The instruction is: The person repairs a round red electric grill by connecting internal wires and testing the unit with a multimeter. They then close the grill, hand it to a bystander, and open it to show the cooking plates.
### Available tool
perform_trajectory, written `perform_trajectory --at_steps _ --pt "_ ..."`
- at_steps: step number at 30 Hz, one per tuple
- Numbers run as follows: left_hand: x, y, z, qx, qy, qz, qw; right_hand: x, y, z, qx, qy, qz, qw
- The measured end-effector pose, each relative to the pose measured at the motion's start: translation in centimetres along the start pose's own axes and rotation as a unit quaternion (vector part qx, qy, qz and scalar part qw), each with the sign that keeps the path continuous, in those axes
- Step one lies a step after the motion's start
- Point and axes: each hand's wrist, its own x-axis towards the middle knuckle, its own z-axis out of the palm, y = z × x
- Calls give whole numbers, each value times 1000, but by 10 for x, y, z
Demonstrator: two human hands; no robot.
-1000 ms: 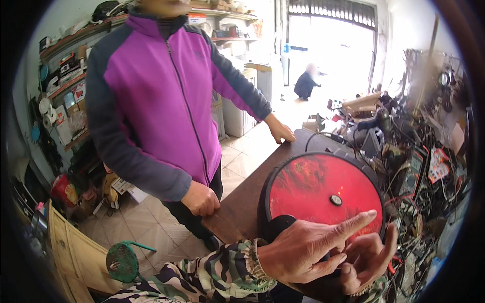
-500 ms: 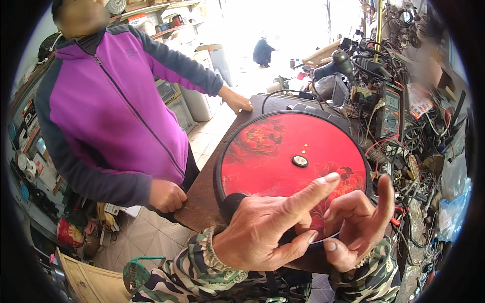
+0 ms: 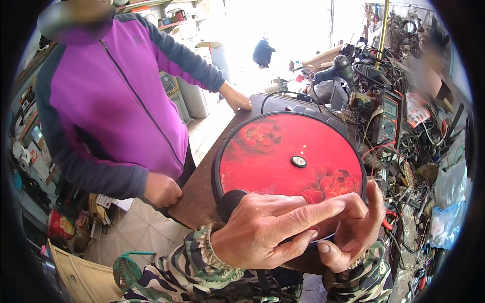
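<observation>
Both hands meet at the near edge of the round red flower-printed appliance w/ black rim (image 3: 290,156), which lies flat on the dark wooden bench (image 3: 194,199). Left hand (image 3: 262,235) hangs over the rim, index finger stretched out to the right, other fingers loosely curled, holding nothing. Right hand (image 3: 353,227) is cupped w/ fingers bent up, touching the left fingertip; whether it grips the rim, can't tell. Looks like an inspection or handling step at the front edge. Next move prob. calls for a firm two-handed hold on the rim, clear of the tangled wires (image 3: 404,146) at right.
</observation>
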Motion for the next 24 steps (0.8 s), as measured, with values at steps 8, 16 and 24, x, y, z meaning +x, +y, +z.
perform_trajectory --at_steps 8,16,24 --pt "-3 0 -2 -8 17 -11 1000 9 -1 3 -24 -7 -19 999" --pt "2 12 -1 -38 38 -63 997 26 -5 -6 -161 -93 -84 979" --pt "-9 0 1 -14 14 -28 999 3 2 1 -46 -15 -24 999"
